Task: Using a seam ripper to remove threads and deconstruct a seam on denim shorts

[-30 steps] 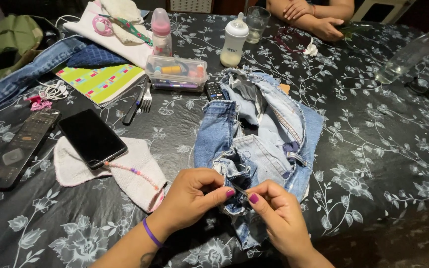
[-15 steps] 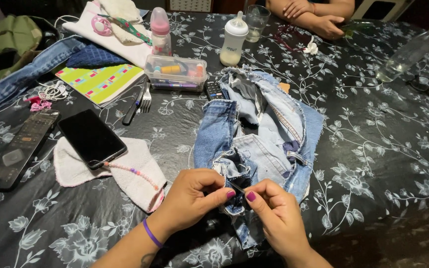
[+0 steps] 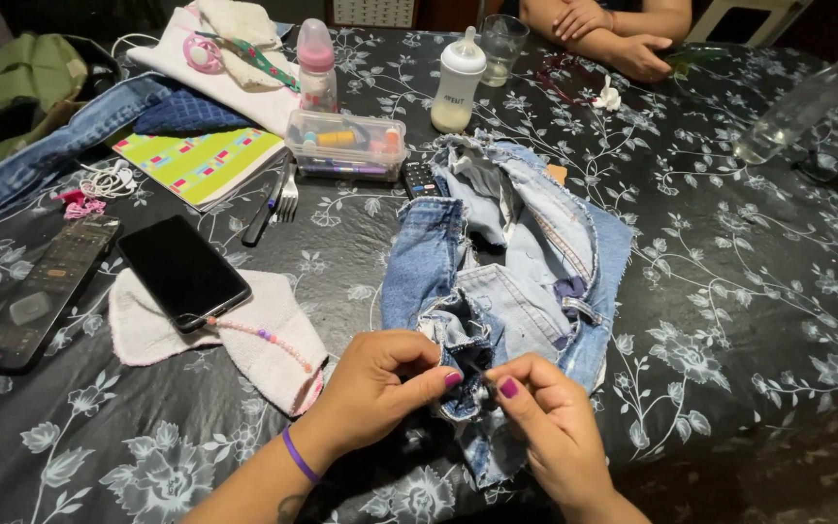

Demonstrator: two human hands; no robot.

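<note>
Pretty dim indoor light from overhead, with soft glare on the glossy black floral tablecloth (image 3: 729, 291) near its middle. Around it the room drops to near black. Focus is sharp, slight wide-angle stretch toward its corners.

Denim garment (image 3: 521, 281): faded blue woven cotton cloth, matt, frayed at cut edges, coarse weave.
Tablecloth (image 3: 729, 291): black with pale floral print, slight sheen, looks like wipeable vinyl.
Smartphone (image 3: 183, 273): glossy glass face, reflective.
Cloth (image 3: 264, 340) under it: pale pink terry, matt, nubby.
Remote control (image 3: 43, 293): matt black plastic.
Storage box (image 3: 345, 146): clear smooth plastic.
Baby bottle (image 3: 459, 82): translucent plastic, smooth.
Fork (image 3: 286, 194): bright metal.
Notebook (image 3: 196, 163): smooth printed paper cover.
Bottle (image 3: 797, 109): clear, glossy.
</note>
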